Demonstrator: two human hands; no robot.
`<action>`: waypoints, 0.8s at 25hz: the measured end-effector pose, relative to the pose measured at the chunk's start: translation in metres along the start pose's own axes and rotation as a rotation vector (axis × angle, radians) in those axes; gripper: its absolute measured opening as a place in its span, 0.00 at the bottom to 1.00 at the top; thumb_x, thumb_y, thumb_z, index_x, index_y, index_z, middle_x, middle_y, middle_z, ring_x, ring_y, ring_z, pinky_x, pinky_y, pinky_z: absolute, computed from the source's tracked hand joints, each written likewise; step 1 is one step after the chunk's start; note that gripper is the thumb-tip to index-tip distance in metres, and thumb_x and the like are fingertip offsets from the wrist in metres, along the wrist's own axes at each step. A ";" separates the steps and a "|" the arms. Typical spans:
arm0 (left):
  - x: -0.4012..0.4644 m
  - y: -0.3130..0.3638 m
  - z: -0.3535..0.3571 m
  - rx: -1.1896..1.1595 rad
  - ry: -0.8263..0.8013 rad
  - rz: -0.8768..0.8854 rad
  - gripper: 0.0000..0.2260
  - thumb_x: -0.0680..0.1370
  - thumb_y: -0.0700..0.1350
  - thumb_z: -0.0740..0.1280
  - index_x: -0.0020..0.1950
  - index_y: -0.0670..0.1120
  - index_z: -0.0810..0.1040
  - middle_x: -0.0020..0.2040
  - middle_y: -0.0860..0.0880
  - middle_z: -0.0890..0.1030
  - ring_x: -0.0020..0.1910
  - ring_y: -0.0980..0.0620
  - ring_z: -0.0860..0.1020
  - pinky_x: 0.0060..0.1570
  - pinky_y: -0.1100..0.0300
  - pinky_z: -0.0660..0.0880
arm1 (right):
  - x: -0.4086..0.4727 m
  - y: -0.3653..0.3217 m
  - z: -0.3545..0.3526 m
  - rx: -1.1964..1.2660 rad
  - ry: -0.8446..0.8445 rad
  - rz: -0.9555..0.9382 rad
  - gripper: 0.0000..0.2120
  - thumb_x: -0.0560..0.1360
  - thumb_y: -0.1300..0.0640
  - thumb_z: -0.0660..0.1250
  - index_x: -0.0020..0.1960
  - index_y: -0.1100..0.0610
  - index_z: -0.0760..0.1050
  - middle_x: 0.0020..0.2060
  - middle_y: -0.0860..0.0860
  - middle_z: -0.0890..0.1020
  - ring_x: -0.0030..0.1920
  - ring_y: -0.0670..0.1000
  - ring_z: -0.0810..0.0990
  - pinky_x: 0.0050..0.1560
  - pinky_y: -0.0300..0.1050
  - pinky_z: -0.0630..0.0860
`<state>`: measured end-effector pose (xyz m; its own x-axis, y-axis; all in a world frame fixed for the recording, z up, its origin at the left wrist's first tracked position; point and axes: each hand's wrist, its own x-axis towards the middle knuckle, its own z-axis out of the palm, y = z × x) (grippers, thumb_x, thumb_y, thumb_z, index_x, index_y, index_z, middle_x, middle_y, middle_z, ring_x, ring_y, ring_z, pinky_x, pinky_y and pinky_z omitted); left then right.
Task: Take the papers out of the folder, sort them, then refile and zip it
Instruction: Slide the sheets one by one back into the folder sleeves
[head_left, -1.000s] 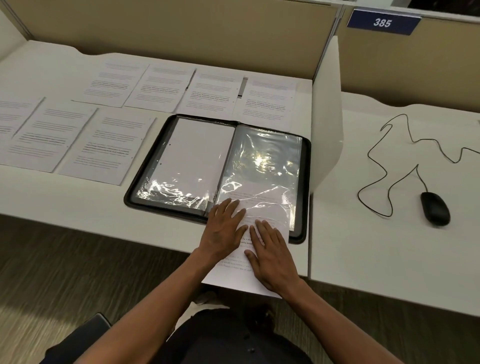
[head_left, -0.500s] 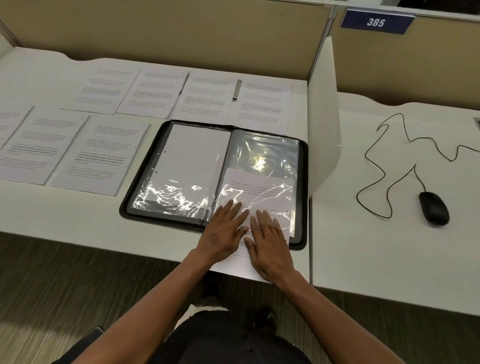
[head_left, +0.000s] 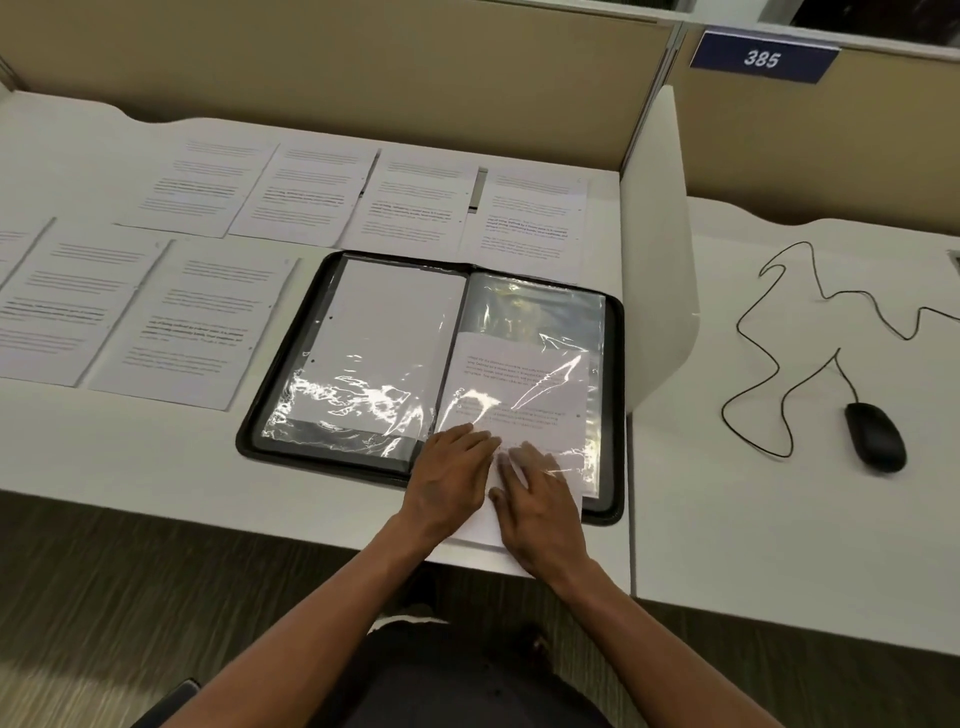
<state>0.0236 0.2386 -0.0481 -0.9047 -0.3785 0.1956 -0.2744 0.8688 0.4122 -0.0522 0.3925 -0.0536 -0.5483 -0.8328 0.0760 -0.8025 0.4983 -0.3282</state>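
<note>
While seven loose printed sheets (head_left: 208, 317) lie spread on the white desk (head_left: 130, 452), the black zip folder (head_left: 615, 364) sits open by the divider. One sheet (head_left: 511, 384) is halfway inside its glossy right sleeve (head_left: 535, 306). It looks thin, floppy and liable to snag, so best pushed from its near edge. Left hand (head_left: 449, 480) and right hand (head_left: 540, 506) press it flat-fingered, gripping nothing.

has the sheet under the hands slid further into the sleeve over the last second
Yes. The sheet has gone deeper into the right sleeve, toward the folder's far edge; less of it hangs over the desk edge. Both hands press on it.
</note>
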 end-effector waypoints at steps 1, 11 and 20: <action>0.001 -0.001 0.000 -0.013 -0.001 0.000 0.15 0.78 0.45 0.63 0.62 0.47 0.82 0.59 0.49 0.83 0.63 0.46 0.79 0.62 0.50 0.73 | 0.004 -0.001 0.000 0.000 -0.025 0.035 0.26 0.83 0.46 0.52 0.76 0.58 0.68 0.73 0.57 0.71 0.76 0.58 0.66 0.76 0.58 0.62; 0.002 -0.004 -0.005 -0.127 0.013 0.019 0.15 0.77 0.45 0.66 0.63 0.49 0.81 0.60 0.51 0.83 0.64 0.47 0.78 0.62 0.52 0.74 | 0.032 0.002 0.007 -0.057 -0.092 0.174 0.29 0.83 0.43 0.43 0.82 0.49 0.51 0.81 0.47 0.50 0.81 0.50 0.41 0.79 0.56 0.45; 0.003 -0.010 -0.012 -0.206 -0.037 0.066 0.17 0.80 0.49 0.61 0.67 0.49 0.79 0.65 0.52 0.80 0.67 0.49 0.75 0.66 0.52 0.73 | 0.072 0.013 0.012 -0.041 -0.289 0.210 0.36 0.77 0.30 0.48 0.79 0.47 0.54 0.79 0.47 0.60 0.81 0.56 0.43 0.78 0.53 0.33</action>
<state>0.0276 0.2244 -0.0406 -0.9309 -0.3075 0.1974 -0.1447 0.8063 0.5735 -0.0994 0.3357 -0.0640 -0.6173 -0.7423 -0.2605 -0.6916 0.6699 -0.2700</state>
